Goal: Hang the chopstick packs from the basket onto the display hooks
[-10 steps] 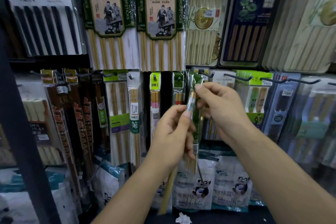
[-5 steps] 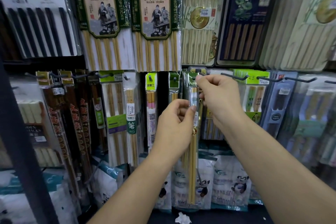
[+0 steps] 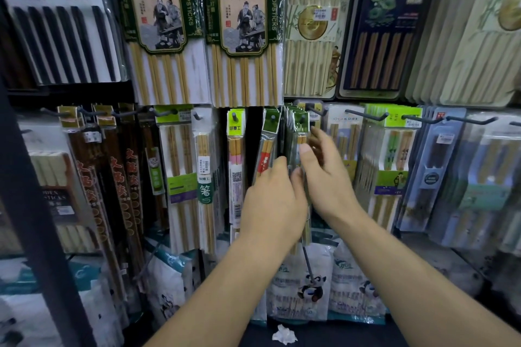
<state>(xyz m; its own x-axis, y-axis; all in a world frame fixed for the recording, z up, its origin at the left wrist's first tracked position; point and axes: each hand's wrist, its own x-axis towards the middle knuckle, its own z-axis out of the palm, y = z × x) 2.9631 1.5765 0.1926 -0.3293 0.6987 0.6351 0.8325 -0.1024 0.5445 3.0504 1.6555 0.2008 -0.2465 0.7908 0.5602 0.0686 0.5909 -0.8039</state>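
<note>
A slim chopstick pack with a green header hangs in a bunch of like packs on a display hook in the middle row. My left hand is closed around the pack's lower part, thumb and fingers pinching it, and its bottom end shows below my hand. My right hand is just right of the pack, blurred, with fingers spread and the thumb near the pack's upper part. The basket is out of view.
A red-tipped pack and a pink-tipped pack hang just left. Large hot-pot chopstick packs hang above, panda-printed bags below. Black hooks jut out to the right. A dark shelf post stands at left.
The pack went from being held loose in front of the rack up onto the hook. My right hand let go of its header and opened; my left hand moved up along the pack.
</note>
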